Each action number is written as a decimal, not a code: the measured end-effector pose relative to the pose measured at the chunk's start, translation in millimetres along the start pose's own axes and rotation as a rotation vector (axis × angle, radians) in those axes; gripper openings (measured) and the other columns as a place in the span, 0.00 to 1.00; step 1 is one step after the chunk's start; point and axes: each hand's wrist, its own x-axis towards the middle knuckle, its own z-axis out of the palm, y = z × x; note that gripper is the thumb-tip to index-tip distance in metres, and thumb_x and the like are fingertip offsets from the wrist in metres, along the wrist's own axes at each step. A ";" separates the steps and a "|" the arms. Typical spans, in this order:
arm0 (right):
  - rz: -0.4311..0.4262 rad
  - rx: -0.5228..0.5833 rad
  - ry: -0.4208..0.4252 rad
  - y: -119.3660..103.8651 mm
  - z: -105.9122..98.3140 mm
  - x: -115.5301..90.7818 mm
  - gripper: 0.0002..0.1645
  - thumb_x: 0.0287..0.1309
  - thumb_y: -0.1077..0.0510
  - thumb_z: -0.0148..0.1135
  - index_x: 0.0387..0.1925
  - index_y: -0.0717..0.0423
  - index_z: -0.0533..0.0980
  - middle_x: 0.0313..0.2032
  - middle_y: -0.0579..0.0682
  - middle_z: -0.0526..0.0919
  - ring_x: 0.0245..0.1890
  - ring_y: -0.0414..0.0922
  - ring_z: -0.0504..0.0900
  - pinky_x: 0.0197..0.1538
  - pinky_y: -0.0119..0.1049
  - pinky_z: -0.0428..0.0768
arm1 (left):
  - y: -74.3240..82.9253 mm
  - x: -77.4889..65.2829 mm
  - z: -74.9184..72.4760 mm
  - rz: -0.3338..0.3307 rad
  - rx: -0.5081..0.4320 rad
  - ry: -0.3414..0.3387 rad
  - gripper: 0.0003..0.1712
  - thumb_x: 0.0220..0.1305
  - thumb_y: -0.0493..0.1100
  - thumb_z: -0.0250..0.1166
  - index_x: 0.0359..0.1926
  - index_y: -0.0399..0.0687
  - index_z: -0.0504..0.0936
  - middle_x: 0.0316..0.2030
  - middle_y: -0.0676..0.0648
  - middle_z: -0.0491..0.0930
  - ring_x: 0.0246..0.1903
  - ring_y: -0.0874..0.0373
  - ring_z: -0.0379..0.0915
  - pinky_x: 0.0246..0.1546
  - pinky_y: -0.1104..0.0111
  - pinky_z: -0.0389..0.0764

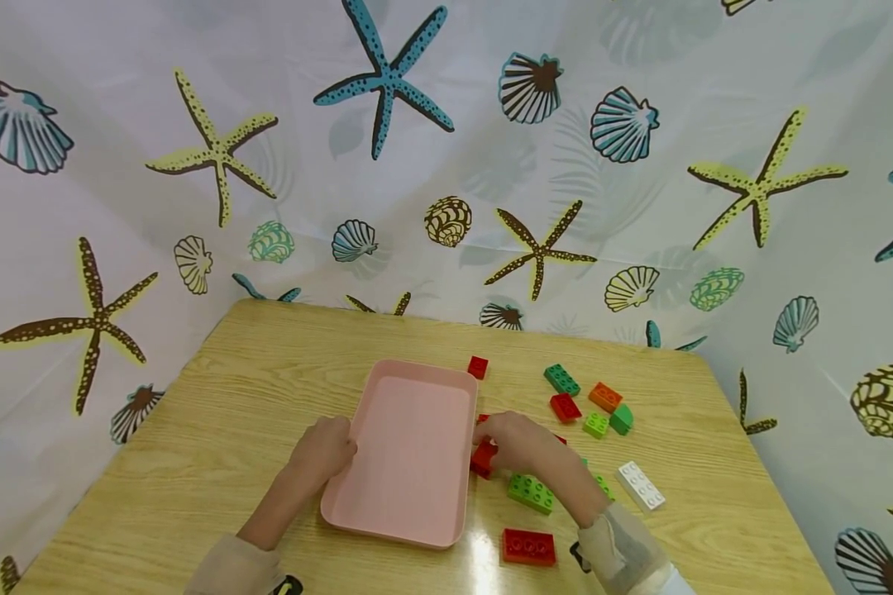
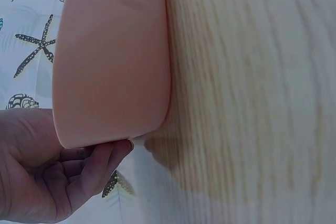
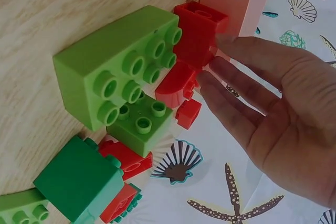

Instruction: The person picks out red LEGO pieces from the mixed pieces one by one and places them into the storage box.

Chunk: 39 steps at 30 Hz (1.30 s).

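A pink tray (image 1: 400, 454) stands on the table. My left hand (image 1: 323, 450) grips its left side; the left wrist view has curled fingers (image 2: 113, 156) against the tray wall (image 2: 113, 61). My right hand (image 1: 519, 442) is at the tray's right side, over the bricks. In the right wrist view its fingers are extended and slightly bent, with fingertips right at the edge of a red brick (image 3: 198, 30). That brick stands close beside the tray. Next to it lie a curved red brick (image 3: 173, 85) and a large light-green brick (image 3: 118, 61).
A red brick (image 1: 528, 547) lies near the front, and a white brick (image 1: 641, 486) to the right. Farther back are a dark-green brick (image 1: 561, 379), an orange brick (image 1: 605, 397) and a small red brick (image 1: 478, 367). A patterned curtain (image 1: 446, 165) hangs behind the wooden table (image 1: 268, 364).
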 end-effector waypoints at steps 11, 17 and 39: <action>-0.047 -0.071 0.051 3.0 10.4 -0.4 0.25 0.45 0.70 0.76 0.47 0.48 0.85 0.43 0.46 0.82 0.43 0.45 0.78 0.50 0.41 0.79 | 0.3 -0.8 -0.3 -0.003 0.008 -0.004 0.20 0.62 0.28 0.58 0.16 0.45 0.65 0.14 0.51 0.63 0.14 0.60 0.59 0.15 0.71 0.60; -0.050 -0.069 0.071 6.3 13.1 -1.3 0.25 0.50 0.73 0.70 0.48 0.48 0.83 0.43 0.43 0.82 0.41 0.43 0.77 0.50 0.41 0.78 | -2.1 0.6 2.1 -0.006 0.006 -0.013 0.19 0.62 0.29 0.58 0.16 0.45 0.66 0.14 0.51 0.63 0.14 0.60 0.60 0.14 0.71 0.61; 0.063 -0.021 0.077 7.5 -4.0 -7.3 0.16 0.55 0.67 0.71 0.46 0.57 0.82 0.43 0.49 0.83 0.40 0.45 0.77 0.48 0.41 0.78 | -1.4 3.0 1.2 -0.020 0.024 -0.016 0.18 0.62 0.29 0.58 0.17 0.44 0.68 0.15 0.50 0.65 0.15 0.59 0.62 0.15 0.70 0.62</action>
